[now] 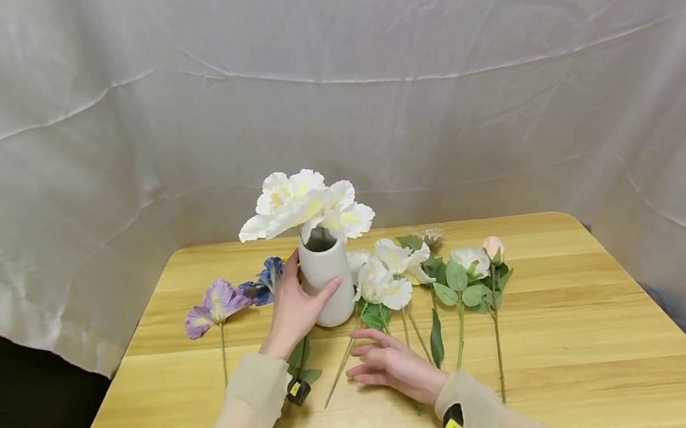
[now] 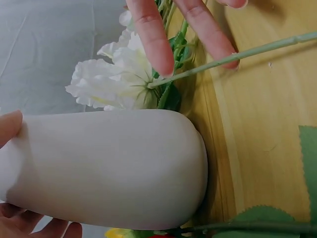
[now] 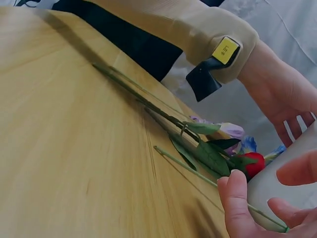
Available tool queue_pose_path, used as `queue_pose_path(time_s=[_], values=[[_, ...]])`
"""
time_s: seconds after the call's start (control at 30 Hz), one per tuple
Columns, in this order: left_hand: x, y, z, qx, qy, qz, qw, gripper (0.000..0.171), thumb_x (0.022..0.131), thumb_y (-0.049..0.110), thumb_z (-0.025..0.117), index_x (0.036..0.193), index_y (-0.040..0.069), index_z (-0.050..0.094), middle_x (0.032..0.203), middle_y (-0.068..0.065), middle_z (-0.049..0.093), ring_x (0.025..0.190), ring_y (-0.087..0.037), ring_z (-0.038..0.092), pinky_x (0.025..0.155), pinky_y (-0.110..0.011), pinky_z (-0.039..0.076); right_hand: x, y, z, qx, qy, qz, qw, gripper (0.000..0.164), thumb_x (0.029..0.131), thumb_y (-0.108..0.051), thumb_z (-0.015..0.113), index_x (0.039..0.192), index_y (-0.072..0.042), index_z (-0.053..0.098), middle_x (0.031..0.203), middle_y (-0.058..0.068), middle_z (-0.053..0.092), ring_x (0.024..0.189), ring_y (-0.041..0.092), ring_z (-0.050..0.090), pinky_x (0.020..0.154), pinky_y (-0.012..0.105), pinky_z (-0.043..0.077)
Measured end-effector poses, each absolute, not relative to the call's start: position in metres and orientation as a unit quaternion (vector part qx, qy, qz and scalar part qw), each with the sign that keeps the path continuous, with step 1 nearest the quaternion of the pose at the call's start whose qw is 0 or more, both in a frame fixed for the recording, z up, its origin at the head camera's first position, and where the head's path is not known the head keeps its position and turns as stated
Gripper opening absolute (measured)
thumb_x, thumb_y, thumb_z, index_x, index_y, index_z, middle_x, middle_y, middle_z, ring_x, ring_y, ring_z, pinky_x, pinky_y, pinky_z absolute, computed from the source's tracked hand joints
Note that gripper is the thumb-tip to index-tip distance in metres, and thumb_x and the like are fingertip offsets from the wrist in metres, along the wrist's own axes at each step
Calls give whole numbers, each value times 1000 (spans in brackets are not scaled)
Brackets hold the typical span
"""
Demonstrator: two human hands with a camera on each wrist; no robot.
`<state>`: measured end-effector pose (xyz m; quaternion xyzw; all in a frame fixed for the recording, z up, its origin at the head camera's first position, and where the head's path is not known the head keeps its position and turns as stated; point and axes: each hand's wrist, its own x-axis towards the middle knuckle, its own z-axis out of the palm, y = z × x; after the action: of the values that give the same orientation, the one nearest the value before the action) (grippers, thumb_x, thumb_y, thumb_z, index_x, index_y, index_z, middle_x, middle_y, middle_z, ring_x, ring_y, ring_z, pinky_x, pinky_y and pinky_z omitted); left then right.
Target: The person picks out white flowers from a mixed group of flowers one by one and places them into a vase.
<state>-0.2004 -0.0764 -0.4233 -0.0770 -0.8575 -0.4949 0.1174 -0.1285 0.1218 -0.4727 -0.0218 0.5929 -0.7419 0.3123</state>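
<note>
My left hand [image 1: 293,311] grips the white vase [image 1: 327,279] round its side, thumb across the front. White flowers [image 1: 306,204] with yellow streaks stand in the vase and lean over its mouth. In the left wrist view the vase [image 2: 109,168] fills the lower left, its base over the wood. My right hand [image 1: 395,367] is just right of the vase's foot, fingers loosely spread. Its fingertips are right at a thin green stem [image 2: 267,48] of a white flower [image 2: 116,74] lying beside the vase.
On the wooden table [image 1: 585,328], a purple flower [image 1: 220,306] and a blue flower [image 1: 269,279] lie left of the vase. A red flower [image 3: 255,164] is near its base. White blooms [image 1: 385,280] and a pale pink rose [image 1: 493,248] lie to the right. A grey curtain [image 1: 372,133] hangs behind.
</note>
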Motion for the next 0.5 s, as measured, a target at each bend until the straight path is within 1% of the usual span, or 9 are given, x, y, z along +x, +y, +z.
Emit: queue_pose_path(time_s=[0.1, 0.2, 0.33, 0.5], values=[[-201, -77, -427, -72, -858, -495, 115, 92, 85, 39, 80, 156, 7, 31, 143, -20, 55, 129, -35, 58, 105, -53, 51, -131, 118, -474, -9, 580, -748, 322, 60, 99, -9, 51, 154, 0, 29, 149, 29, 38, 106, 23, 70, 96, 33, 58], [-202, -78, -429, -76, -858, -494, 119, 92, 84, 40, 81, 155, 7, 32, 141, -20, 57, 128, -34, 59, 105, -52, 52, -133, 115, -475, 6, 572, -753, 325, 57, 101, -12, 51, 154, 1, 31, 145, 27, 43, 105, 24, 70, 93, 30, 59], [-205, -80, -431, -85, -857, -493, 123, 92, 83, 41, 82, 154, 6, 34, 139, -20, 58, 126, -34, 60, 103, -51, 53, -135, 112, -477, 11, 572, -756, 319, 53, 101, -12, 52, 150, 3, 37, 136, 21, 52, 100, 20, 71, 88, 27, 59], [-208, -85, -432, -90, -855, -497, 117, 95, 83, 43, 82, 155, 7, 31, 140, -19, 56, 128, -33, 58, 104, -50, 53, -137, 111, -478, 12, 569, -761, 311, 48, 100, -11, 52, 144, 4, 43, 127, 13, 60, 96, 16, 69, 84, 24, 58]])
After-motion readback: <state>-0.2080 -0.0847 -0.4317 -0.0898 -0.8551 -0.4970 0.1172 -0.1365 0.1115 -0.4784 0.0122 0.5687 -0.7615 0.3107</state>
